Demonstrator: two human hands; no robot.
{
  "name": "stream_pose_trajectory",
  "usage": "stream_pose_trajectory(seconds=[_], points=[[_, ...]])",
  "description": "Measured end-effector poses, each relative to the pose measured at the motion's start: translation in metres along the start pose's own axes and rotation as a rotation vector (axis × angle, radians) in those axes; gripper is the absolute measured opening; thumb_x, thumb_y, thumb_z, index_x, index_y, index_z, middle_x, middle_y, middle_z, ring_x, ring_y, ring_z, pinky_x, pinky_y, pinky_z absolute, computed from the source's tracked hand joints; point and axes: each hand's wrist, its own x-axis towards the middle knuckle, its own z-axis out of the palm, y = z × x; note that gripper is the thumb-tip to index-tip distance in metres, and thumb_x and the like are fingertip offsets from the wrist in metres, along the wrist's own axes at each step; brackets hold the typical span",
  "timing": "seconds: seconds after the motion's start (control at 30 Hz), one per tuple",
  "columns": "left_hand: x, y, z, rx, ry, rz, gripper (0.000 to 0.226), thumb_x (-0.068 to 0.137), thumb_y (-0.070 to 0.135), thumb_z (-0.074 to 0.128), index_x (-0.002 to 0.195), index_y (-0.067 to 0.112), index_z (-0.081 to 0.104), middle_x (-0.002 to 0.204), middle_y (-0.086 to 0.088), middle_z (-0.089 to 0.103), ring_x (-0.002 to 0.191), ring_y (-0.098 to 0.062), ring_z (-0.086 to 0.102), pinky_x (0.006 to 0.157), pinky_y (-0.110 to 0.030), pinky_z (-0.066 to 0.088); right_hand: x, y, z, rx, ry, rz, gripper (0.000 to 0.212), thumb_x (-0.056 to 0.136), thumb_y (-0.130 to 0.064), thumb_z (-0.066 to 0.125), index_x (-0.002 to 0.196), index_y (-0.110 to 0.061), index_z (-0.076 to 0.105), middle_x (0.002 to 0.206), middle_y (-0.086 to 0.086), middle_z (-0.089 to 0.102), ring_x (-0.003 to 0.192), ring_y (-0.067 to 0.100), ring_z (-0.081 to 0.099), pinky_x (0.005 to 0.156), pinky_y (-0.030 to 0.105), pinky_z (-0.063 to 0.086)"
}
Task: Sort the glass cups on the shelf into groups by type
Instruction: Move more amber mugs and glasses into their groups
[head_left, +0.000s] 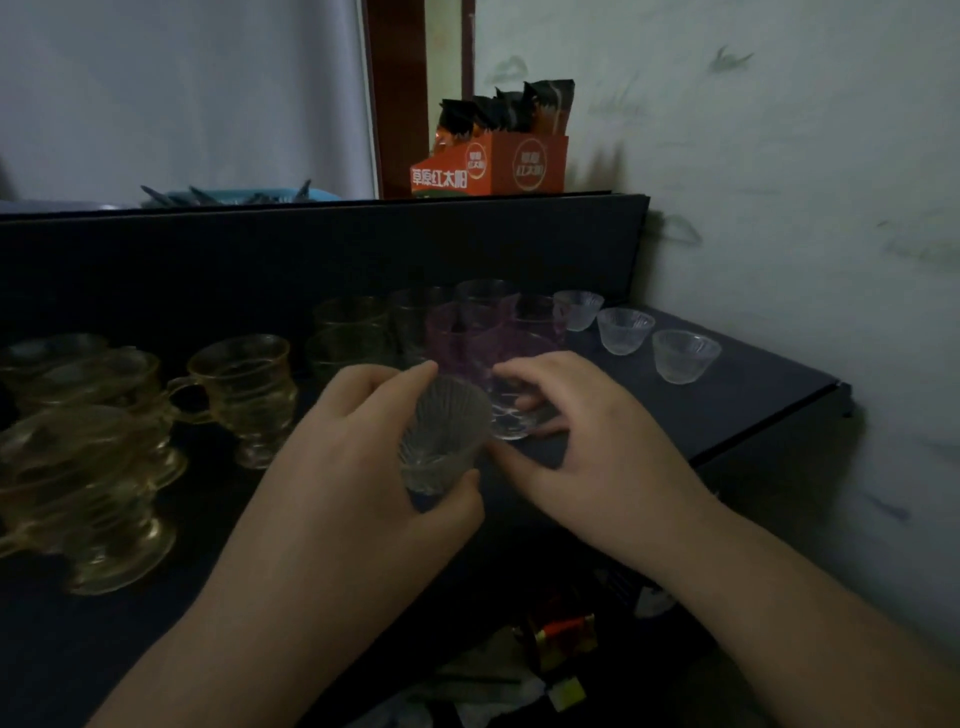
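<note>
My left hand (358, 467) grips a small ribbed clear glass cup (441, 436), held tilted just above the dark shelf (753, 395). My right hand (587, 441) curls around a second small clear cup (511, 415) that rests on the shelf right beside the first. Three matching small clear cups (623, 330) stand in a diagonal row at the right. Purple-tinted glasses (467, 338) and olive-tinted tumblers (353, 332) stand behind my hands. Amber handled mugs (244, 389) are grouped at the left.
The shelf's right front corner (841, 395) ends near a scuffed white wall. An orange box of sachets (493, 161) and a blue tray (234, 196) sit on the upper ledge. Below the shelf lies clutter, including an orange packet (563, 629).
</note>
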Motion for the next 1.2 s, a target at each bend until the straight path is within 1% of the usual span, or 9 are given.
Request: stream_pose_trajectory(seconds=[0.07,0.23,0.43,0.6,0.7,0.77,0.93,1.07,1.2], points=[[0.01,0.01,0.01,0.005,-0.008,0.004,0.084,0.067,0.054,0.065,0.144,0.034,0.038,0.117,0.027,0.032,0.1,0.015,0.04,0.067,-0.008,0.034,-0.001,0.013,-0.01,-0.003,-0.014,0.003,0.051,0.084,-0.041,0.071,0.131,-0.028,0.057,0.116,-0.019,0.053,0.107,0.002,0.055,0.085,0.027,0.052],[0.039,0.044,0.044,0.006,-0.019,0.024,0.08,0.068,0.054,0.064,0.142,0.031,0.043,0.123,0.024,0.04,0.104,0.006,0.043,0.075,-0.009,0.036,-0.013,0.069,-0.053,-0.084,0.012,0.057,0.048,0.082,-0.046,0.065,0.128,-0.033,0.059,0.112,-0.022,0.054,0.105,-0.002,0.055,0.083,0.021,0.05],[0.097,0.098,0.119,0.011,-0.108,0.026,0.077,0.078,0.049,0.067,0.146,0.034,0.034,0.127,0.022,0.035,0.105,0.007,0.038,0.078,-0.006,0.032,-0.024,0.158,-0.119,-0.209,0.045,0.171,0.052,0.08,-0.048,0.064,0.129,-0.031,0.057,0.113,-0.017,0.053,0.101,0.0,0.052,0.085,0.028,0.049],[0.161,0.103,0.179,-0.005,-0.215,-0.152,0.044,0.075,0.038,0.067,0.116,0.028,0.055,0.106,0.015,0.042,0.086,0.003,0.044,0.07,-0.007,0.034,-0.032,0.214,-0.164,-0.312,0.035,0.214,0.057,0.077,-0.051,0.063,0.13,-0.03,0.055,0.111,-0.014,0.05,0.104,0.012,0.056,0.085,0.032,0.047],[0.182,0.095,0.203,0.061,-0.249,-0.206,0.045,0.065,0.049,0.06,0.106,0.029,0.059,0.102,0.009,0.049,0.091,-0.005,0.05,0.075,-0.028,0.049,-0.031,0.238,-0.178,-0.318,0.016,0.217,0.065,0.073,-0.062,0.052,0.131,-0.034,0.052,0.117,-0.011,0.053,0.108,0.016,0.056,0.087,0.04,0.05],[0.186,0.094,0.212,0.097,-0.253,-0.25,0.05,0.064,0.05,0.059,0.109,0.029,0.058,0.106,0.006,0.05,0.095,-0.009,0.05,0.08,-0.034,0.051,-0.031,0.247,-0.181,-0.303,-0.01,0.207,0.064,0.074,-0.061,0.055,0.132,-0.035,0.051,0.118,-0.011,0.053,0.109,0.014,0.055,0.088,0.04,0.05],[0.188,0.093,0.224,0.144,-0.247,-0.361,0.036,0.064,0.052,0.058,0.091,0.028,0.054,0.101,0.001,0.056,0.089,-0.011,0.053,0.067,-0.028,0.048,-0.031,0.26,-0.182,-0.265,-0.064,0.172,0.061,0.078,-0.052,0.066,0.135,-0.035,0.05,0.123,-0.014,0.051,0.112,0.011,0.052,0.091,0.034,0.048],[0.187,0.103,0.229,0.181,-0.202,-0.388,0.055,0.078,0.041,0.066,0.126,0.021,0.049,0.127,-0.003,0.044,0.108,-0.018,0.051,0.083,-0.027,0.045,-0.028,0.265,-0.179,-0.245,-0.076,0.128,0.062,0.078,-0.052,0.065,0.136,-0.034,0.051,0.122,-0.015,0.051,0.113,0.01,0.053,0.09,0.031,0.045],[0.177,0.106,0.223,0.23,-0.138,-0.362,0.062,0.079,0.043,0.066,0.131,0.018,0.044,0.135,-0.008,0.041,0.123,-0.025,0.044,0.093,-0.032,0.043,-0.021,0.257,-0.172,-0.229,-0.081,0.073,0.061,0.079,-0.051,0.066,0.136,-0.034,0.05,0.124,-0.013,0.051,0.113,0.009,0.051,0.089,0.026,0.042]])
